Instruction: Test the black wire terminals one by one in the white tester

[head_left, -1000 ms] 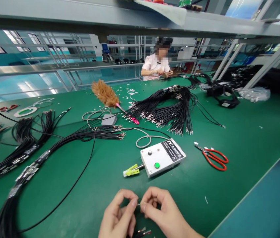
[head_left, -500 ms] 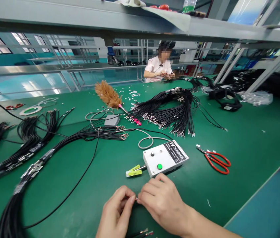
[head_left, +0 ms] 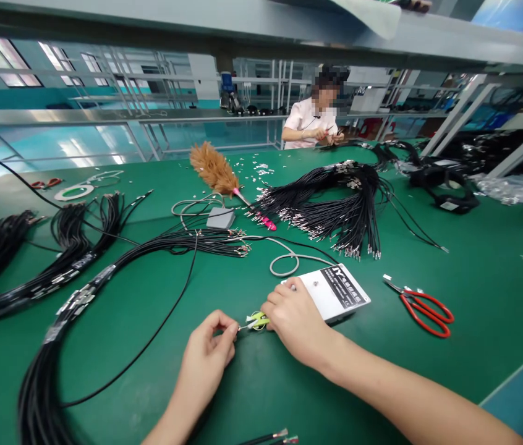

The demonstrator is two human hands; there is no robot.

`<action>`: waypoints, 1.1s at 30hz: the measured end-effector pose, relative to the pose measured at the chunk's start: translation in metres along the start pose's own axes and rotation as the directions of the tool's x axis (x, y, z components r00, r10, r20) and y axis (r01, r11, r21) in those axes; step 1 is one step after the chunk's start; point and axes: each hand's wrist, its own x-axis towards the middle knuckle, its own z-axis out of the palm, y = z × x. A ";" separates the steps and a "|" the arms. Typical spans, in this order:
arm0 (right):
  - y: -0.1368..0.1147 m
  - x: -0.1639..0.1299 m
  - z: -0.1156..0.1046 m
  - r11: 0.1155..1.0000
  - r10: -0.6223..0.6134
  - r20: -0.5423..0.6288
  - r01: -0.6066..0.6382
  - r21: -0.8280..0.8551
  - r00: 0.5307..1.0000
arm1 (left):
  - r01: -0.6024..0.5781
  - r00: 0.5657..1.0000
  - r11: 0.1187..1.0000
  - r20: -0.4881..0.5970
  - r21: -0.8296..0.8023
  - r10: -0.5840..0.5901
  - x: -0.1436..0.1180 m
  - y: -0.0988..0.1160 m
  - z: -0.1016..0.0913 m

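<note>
Well in from the tabletop's point(head_left: 410, 395) visible right edge, left hand point(head_left: 211, 349) pinched a thin wire point(head_left: 243, 327), long axis running rightward to the yellow-green clip point(head_left: 258, 319); right hand point(head_left: 295, 321) covered clip's back end, grip hidden, couldn't tell.

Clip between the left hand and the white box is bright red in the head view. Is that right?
The colour is wrong: the clip between the left hand and the white box is yellow-green, as the head view shows.
</note>
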 end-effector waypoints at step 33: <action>0.016 -0.114 0.011 0.969 0.194 -0.488 -0.089 0.230 0.851 | -0.021 0.999 0.999 -0.036 0.028 0.022 0.012 -0.011 0.010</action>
